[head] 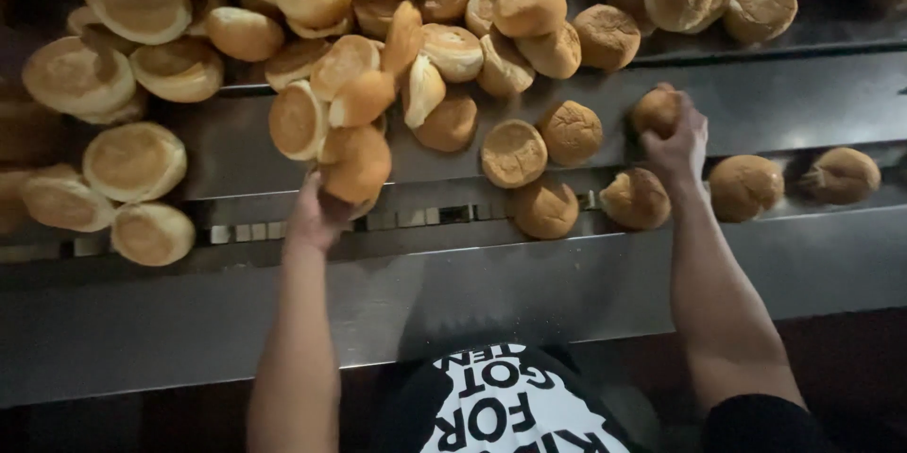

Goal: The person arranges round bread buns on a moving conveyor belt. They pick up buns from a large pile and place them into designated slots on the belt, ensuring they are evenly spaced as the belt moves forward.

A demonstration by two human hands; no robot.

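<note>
— What worries you here?

— My left hand (312,217), lower centre-left, has its fingers clenched under a leaning stack of buns (357,136); I judge it could topple onto the steel surface (529,283). My right hand (675,146), centre right, grasps a single bun (657,111).

— Counts?

— Two hands. About three buns in the stack, one in the right, five loose nearby; the heap (453,9) across the top is too dense to count.

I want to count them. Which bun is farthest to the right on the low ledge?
The round brown bun at the far right edge, beyond the right hand; every other ledge bun lies left of it.
</note>
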